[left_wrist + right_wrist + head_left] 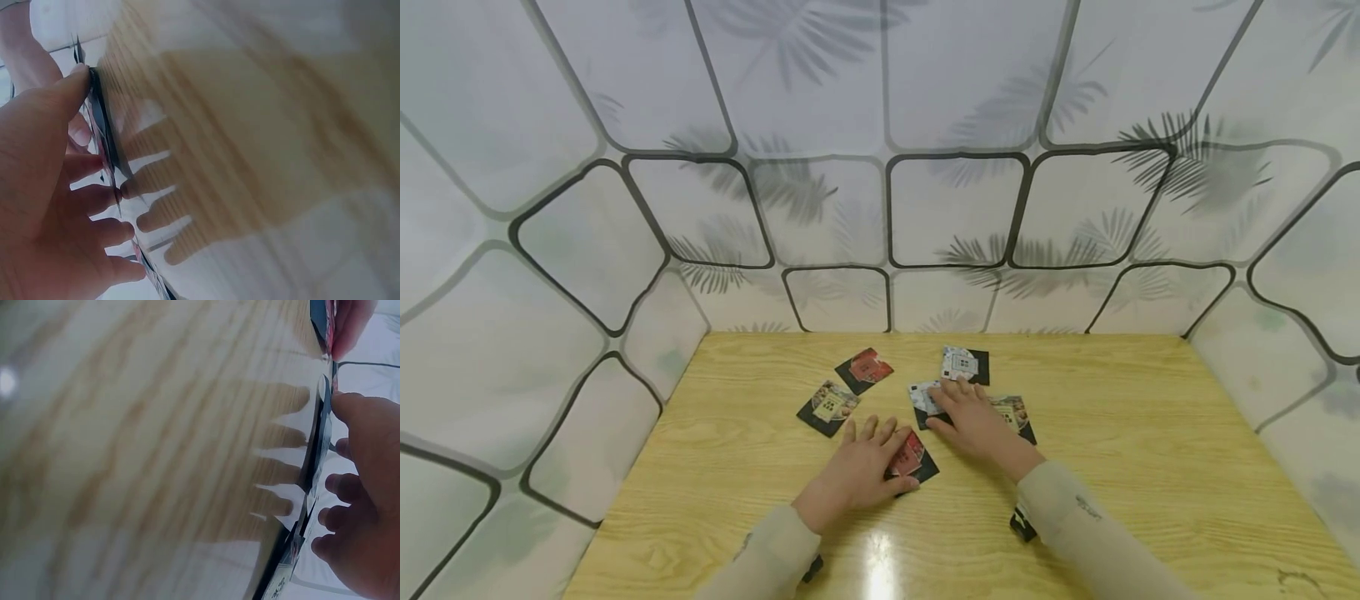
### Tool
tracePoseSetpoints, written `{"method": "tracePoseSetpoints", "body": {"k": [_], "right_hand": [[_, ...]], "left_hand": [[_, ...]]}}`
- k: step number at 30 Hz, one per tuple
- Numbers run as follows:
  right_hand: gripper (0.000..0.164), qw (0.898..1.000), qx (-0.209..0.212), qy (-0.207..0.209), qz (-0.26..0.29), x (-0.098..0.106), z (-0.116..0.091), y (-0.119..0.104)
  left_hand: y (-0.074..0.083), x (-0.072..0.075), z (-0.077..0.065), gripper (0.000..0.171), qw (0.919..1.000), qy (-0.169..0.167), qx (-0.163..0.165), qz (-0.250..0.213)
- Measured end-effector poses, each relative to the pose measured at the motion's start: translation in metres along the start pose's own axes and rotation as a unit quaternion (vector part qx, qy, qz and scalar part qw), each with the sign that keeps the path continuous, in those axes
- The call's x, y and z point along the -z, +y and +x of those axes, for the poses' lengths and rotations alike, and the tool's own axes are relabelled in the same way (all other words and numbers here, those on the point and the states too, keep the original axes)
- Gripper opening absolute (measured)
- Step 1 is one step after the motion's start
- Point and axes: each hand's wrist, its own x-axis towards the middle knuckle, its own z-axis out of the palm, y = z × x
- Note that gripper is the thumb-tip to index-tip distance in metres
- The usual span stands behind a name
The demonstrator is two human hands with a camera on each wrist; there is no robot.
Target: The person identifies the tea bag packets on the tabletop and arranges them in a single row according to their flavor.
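My left hand (856,468) lies over a square red-and-black card (917,460), fingers spread forward and thumb at its near edge. In the left wrist view, the thumb and a fingertip touch that thin card (100,112). Just to the right, my right hand (976,421) rests with extended fingers across a white-and-black card (921,398), its thumb along the near side. The right fingertips reach the lower edge of another white-and-black card (973,367). Partly covered by this hand is a yellow-and-black card (1017,417).
Left of centre lie a second red-and-black card (864,370) and a yellow-and-black card (827,408). Small black items peek out beside the right sleeve (1022,525) and the left sleeve (812,569). A patterned fabric wall (955,217) borders the wooden table (715,467).
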Motion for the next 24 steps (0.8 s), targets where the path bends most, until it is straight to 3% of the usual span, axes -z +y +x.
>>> {"method": "tracePoseSetpoints", "body": {"k": [5, 6, 13, 24], "right_hand": [[0.061, 1.000, -0.005, -0.014, -0.001, -0.001, -0.001, -0.001], [0.061, 1.000, -0.007, -0.017, -0.002, -0.001, -0.001, -0.001], [0.061, 1.000, -0.007, -0.021, -0.001, -0.003, -0.001, 0.001], [0.061, 1.000, -0.009, -0.020, 0.001, -0.002, -0.002, 0.000]], "left_hand": [[0.001, 0.005, -0.004, 0.085, 1.0000, -0.004, -0.003, -0.004], [0.005, 0.012, -0.007, 0.084, 0.9999, -0.014, 0.000, -0.005], [-0.001, 0.013, -0.013, 0.080, 0.9991, -0.040, -0.003, -0.014], [-0.011, 0.019, -0.027, 0.077, 0.9989, -0.037, -0.018, -0.024]]}}
